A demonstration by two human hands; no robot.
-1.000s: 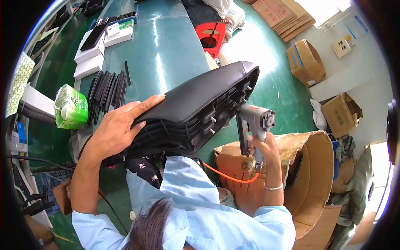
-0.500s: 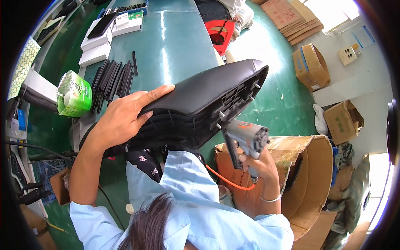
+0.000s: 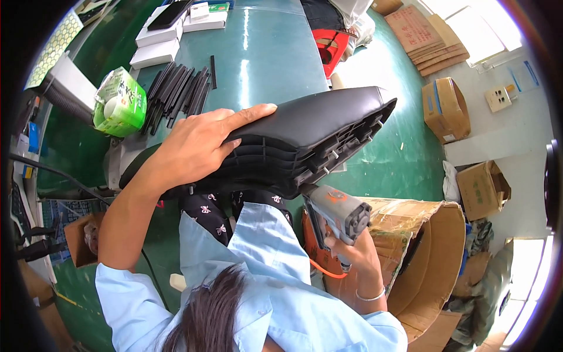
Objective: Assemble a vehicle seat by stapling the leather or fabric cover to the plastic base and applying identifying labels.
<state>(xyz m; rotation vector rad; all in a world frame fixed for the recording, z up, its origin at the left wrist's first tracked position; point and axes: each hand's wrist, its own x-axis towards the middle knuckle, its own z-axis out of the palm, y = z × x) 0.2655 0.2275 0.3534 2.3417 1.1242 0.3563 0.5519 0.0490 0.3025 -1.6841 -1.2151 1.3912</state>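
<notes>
A black padded vehicle seat (image 3: 334, 114) is held tilted above my lap, its ribbed plastic underside turned partly toward me and several short metal studs sticking out. My left hand (image 3: 196, 146) clamps its near left part, the thumb on the ribbed side and the fingers over the smooth cover. In my right hand (image 3: 355, 252) is a grey pneumatic staple gun (image 3: 340, 208). Its nose is at the lower edge of the seat's underside; whether it touches cannot be told. An orange air hose (image 3: 328, 270) runs from its handle.
On the green worktable (image 3: 272, 64) lie black strips (image 3: 176, 91), white boxes (image 3: 155, 54) with a phone (image 3: 170, 16) on top, and a green carton (image 3: 120, 101). A large open cardboard box (image 3: 431, 258) stands beside my right arm. More cartons (image 3: 446, 108) sit farther right.
The staple gun has shifted left and slightly down along the seat's lower edge. The seat sits a little farther right in view, as does the table, with my left hand still on it.
</notes>
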